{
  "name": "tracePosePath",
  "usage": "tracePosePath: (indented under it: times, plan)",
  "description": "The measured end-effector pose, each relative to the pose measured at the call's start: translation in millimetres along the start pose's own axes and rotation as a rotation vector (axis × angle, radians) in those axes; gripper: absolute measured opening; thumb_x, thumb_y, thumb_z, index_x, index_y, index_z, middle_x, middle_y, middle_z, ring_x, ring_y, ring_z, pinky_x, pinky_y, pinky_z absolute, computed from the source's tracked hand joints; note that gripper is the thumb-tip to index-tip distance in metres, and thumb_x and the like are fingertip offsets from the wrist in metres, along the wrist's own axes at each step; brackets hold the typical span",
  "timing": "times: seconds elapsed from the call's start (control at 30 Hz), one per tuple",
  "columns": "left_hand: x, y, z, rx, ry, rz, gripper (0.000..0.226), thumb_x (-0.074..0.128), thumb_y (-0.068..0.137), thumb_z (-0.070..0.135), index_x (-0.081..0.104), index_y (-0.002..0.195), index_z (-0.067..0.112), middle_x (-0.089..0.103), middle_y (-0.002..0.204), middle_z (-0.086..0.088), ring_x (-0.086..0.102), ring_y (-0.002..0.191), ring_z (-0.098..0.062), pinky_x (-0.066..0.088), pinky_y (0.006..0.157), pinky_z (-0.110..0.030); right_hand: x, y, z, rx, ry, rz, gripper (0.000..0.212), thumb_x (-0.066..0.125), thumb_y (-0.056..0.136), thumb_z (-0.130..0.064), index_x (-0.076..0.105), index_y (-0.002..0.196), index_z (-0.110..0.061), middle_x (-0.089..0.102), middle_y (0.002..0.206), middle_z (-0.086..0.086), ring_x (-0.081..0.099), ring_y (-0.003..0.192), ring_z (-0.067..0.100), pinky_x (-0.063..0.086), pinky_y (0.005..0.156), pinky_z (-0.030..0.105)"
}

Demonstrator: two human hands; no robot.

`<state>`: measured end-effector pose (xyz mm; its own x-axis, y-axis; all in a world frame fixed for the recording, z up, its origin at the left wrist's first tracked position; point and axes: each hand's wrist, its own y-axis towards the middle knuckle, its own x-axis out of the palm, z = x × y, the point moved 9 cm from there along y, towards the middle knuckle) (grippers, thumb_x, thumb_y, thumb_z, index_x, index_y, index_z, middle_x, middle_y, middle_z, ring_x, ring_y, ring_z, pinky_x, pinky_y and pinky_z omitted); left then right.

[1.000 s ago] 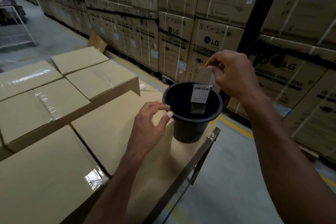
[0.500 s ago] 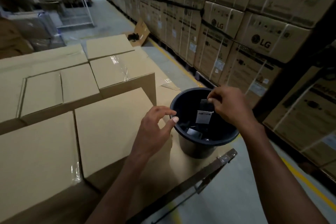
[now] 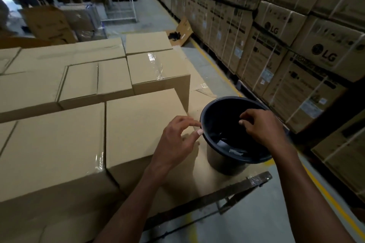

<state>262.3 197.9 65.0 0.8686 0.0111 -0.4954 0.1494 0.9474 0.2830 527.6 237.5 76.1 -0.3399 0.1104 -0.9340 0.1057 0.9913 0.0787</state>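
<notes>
At the bucket's near rim, the left hand's [image 3: 175,140] thumb tip [image 3: 200,133] rests against the outside edge, with the forefinger just above it at the same edge. The other fingers are loosely bent and spread, and they grip nothing. Over the bucket's open mouth hangs the right hand [image 3: 260,128], knuckles up, its fingers [image 3: 249,118] loosely curled downward with the thumb tucked beneath. Nothing shows between its fingertips, though the palm's underside is hidden. Both forearms are bare.

One black bucket [image 3: 223,165] stands upright between the two hands, on a flat cardboard sheet [image 3: 197,165] at the near right corner of a cart. At least two pale slips [image 3: 221,143] lie in its dark bottom, one toward the left wall and one nearer the front. What they are is too dim to tell.

Just left of the bucket sit plain cardboard boxes [image 3: 142,124], at least six of them, packed edge to edge, several sealed with clear tape. One dark metal bar [image 3: 256,178] runs along the cart's front edge below the bucket.

Across a bare concrete aisle with one yellow floor line [image 3: 335,205], printed cartons [image 3: 324,51] are stacked several rows high along the right. One flat cardboard piece [image 3: 184,27] leans at their foot, and one white wire rack [image 3: 120,12] stands well behind.
</notes>
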Motion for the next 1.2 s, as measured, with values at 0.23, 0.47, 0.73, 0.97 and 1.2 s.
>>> tracePosePath:
  times: [0.23, 0.47, 0.73, 0.97, 1.2]
  plan:
    - [-31, -20, -13, -0.079, 0.036, 0.086, 0.022, 0.071, 0.095, 0.035, 0.074, 0.116, 0.029, 0.062, 0.129, 0.01, 0.057, 0.119, -0.004, 0.046, 0.083, -0.001, -14, -20, -66, -0.147, 0.233, 0.094, 0.009, 0.071, 0.096, -0.035, 0.076, 0.103, -0.034, 0.074, 0.098, -0.014, 0.068, 0.089, 0.012, 0.059, 0.082, 0.043]
    - [-97, -59, -30, -0.107, 0.096, 0.252, 0.026, 0.072, 0.094, 0.035, 0.073, 0.12, 0.031, 0.063, 0.127, 0.014, 0.056, 0.122, 0.001, 0.053, 0.096, -0.025, 7, -32, -139, -0.339, 0.367, 0.039, 0.022, 0.074, 0.093, -0.035, 0.075, 0.115, -0.035, 0.072, 0.108, -0.015, 0.065, 0.096, 0.008, 0.06, 0.087, 0.044]
    - [-168, -142, -46, -0.258, 0.162, 0.455, 0.025, 0.069, 0.096, 0.032, 0.071, 0.121, 0.033, 0.062, 0.125, 0.02, 0.055, 0.122, 0.004, 0.047, 0.094, -0.009, 56, -63, -232, -0.579, 0.46, -0.155, 0.024, 0.073, 0.093, -0.034, 0.073, 0.117, -0.033, 0.069, 0.126, -0.011, 0.061, 0.118, 0.013, 0.057, 0.097, 0.047]
    - [-221, -195, -65, -0.35, 0.162, 0.523, 0.025, 0.069, 0.096, 0.035, 0.07, 0.12, 0.039, 0.059, 0.127, 0.023, 0.053, 0.124, 0.005, 0.046, 0.1, -0.016, 89, -96, -300, -0.661, 0.482, -0.234, 0.029, 0.075, 0.092, -0.03, 0.071, 0.121, -0.031, 0.068, 0.131, -0.006, 0.062, 0.117, 0.017, 0.058, 0.093, 0.046]
    - [-313, -243, -97, -0.34, 0.192, 0.557, 0.024, 0.069, 0.096, 0.033, 0.071, 0.12, 0.035, 0.061, 0.126, 0.02, 0.055, 0.123, 0.003, 0.049, 0.1, -0.019, 124, -132, -403, -0.726, 0.513, -0.274, 0.029, 0.075, 0.092, -0.033, 0.072, 0.121, -0.031, 0.069, 0.131, -0.006, 0.061, 0.121, 0.017, 0.055, 0.098, 0.046]
